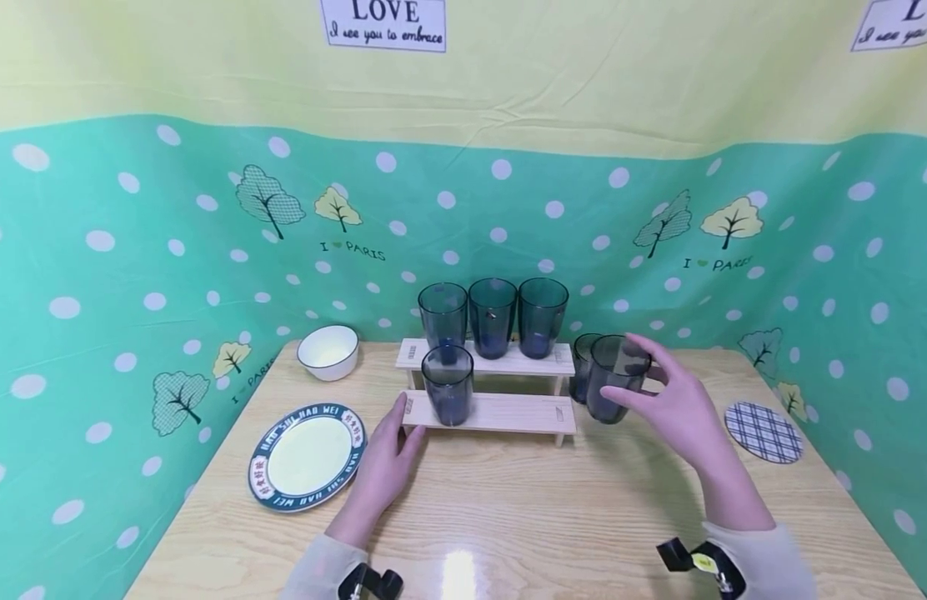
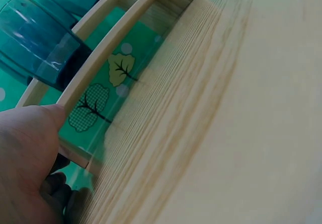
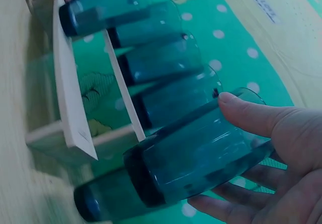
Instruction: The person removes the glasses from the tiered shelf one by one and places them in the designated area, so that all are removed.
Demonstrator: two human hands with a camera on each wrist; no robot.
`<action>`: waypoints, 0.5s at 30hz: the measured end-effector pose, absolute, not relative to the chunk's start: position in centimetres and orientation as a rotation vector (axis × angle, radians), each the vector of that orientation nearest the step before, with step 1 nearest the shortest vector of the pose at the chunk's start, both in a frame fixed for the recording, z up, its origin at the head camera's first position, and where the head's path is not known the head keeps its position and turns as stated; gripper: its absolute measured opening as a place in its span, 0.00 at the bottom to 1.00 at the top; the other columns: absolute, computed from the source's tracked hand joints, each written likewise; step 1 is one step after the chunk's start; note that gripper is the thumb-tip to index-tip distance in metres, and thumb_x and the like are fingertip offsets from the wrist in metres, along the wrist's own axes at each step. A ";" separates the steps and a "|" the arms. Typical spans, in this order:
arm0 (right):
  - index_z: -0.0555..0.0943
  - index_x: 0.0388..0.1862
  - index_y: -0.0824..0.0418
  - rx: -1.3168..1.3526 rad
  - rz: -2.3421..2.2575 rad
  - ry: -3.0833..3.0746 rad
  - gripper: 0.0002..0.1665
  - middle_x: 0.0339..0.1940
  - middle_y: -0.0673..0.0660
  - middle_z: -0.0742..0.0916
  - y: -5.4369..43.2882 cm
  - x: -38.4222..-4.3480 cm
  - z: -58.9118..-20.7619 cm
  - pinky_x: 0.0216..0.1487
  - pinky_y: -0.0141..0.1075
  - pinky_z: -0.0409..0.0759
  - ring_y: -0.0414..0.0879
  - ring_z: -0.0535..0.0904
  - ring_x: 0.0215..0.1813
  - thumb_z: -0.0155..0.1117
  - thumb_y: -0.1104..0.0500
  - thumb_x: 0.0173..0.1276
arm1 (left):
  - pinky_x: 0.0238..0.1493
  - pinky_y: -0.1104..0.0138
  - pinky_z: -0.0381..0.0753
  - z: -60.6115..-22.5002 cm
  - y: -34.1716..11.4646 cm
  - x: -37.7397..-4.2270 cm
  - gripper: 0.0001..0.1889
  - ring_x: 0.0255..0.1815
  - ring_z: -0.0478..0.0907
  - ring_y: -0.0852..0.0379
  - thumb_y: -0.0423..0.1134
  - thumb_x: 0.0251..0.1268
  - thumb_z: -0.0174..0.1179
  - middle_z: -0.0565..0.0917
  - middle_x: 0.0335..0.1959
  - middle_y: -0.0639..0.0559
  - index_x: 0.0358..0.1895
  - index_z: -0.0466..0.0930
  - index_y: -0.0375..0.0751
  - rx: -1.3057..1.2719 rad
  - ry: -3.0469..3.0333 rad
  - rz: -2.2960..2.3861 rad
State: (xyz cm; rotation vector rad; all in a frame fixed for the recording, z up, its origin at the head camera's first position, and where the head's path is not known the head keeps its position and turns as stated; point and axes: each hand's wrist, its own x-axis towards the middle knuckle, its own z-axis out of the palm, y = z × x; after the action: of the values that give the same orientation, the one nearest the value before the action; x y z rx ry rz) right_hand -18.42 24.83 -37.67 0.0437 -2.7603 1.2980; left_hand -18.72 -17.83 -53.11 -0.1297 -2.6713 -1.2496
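My right hand grips a dark, see-through glass tumbler by its upper part, thumb on one side and fingers on the other. The tumbler is upright, just right of a small two-tier wooden rack. Another tumbler stands partly hidden behind the held one. At the rack's left end, my left hand holds the lower tier, its thumb on the front edge in the left wrist view. One tumbler stands on the left of that tier. Three tumblers stand in a row on the upper tier.
A blue-rimmed plate lies left of my left hand, with a white bowl behind it. On the right is a round checked coaster. A patterned green and yellow cloth hangs behind the wooden table.
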 end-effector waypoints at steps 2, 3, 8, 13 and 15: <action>0.55 0.93 0.36 0.017 1.272 -2.770 0.67 0.89 0.69 0.64 25.5 -18.5 -37.6 0.55 0.63 0.84 0.78 0.67 0.79 0.81 0.28 0.64 | 0.86 0.42 0.61 -53.1 -17.8 -18.7 0.39 0.87 0.60 0.35 0.49 0.89 0.58 0.62 0.87 0.34 0.91 0.52 0.38 -0.134 -2.669 -1.248; 0.55 0.94 0.36 0.007 1.265 -2.766 0.67 0.90 0.68 0.63 25.8 -18.5 -37.6 0.53 0.61 0.85 0.79 0.67 0.79 0.81 0.28 0.64 | 0.86 0.42 0.60 -53.1 -17.8 -18.7 0.39 0.87 0.60 0.35 0.49 0.89 0.58 0.62 0.87 0.34 0.91 0.52 0.38 -0.135 -2.669 -1.248; 0.56 0.94 0.37 -0.039 1.242 -2.714 0.65 0.89 0.67 0.64 27.2 -19.1 -38.0 0.49 0.55 0.84 0.77 0.68 0.79 0.80 0.29 0.66 | 0.85 0.41 0.61 -53.0 -17.8 -18.6 0.39 0.86 0.60 0.34 0.49 0.89 0.58 0.62 0.87 0.34 0.90 0.53 0.38 -0.129 -2.661 -1.246; 0.55 0.94 0.42 -0.117 1.262 -2.664 0.65 0.88 0.70 0.66 28.2 -20.0 -38.9 0.54 0.61 0.83 0.77 0.68 0.79 0.79 0.30 0.68 | 0.85 0.40 0.61 -53.2 -17.8 -18.7 0.38 0.86 0.61 0.34 0.48 0.89 0.58 0.63 0.87 0.34 0.90 0.54 0.38 -0.128 -2.648 -1.242; 0.53 0.95 0.43 -0.157 1.276 -2.657 0.66 0.88 0.71 0.65 28.7 -20.3 -39.3 0.55 0.62 0.83 0.78 0.67 0.79 0.78 0.30 0.69 | 0.85 0.41 0.61 -53.2 -17.7 -18.7 0.39 0.86 0.61 0.35 0.48 0.89 0.58 0.63 0.87 0.35 0.90 0.54 0.38 -0.126 -2.653 -1.243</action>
State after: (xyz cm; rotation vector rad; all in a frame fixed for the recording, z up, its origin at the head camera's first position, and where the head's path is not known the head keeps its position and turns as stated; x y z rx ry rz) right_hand -20.27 28.69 -39.25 -0.1573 -2.6568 1.2765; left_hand -18.70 -17.74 -53.15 -0.1260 -2.6526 -1.2431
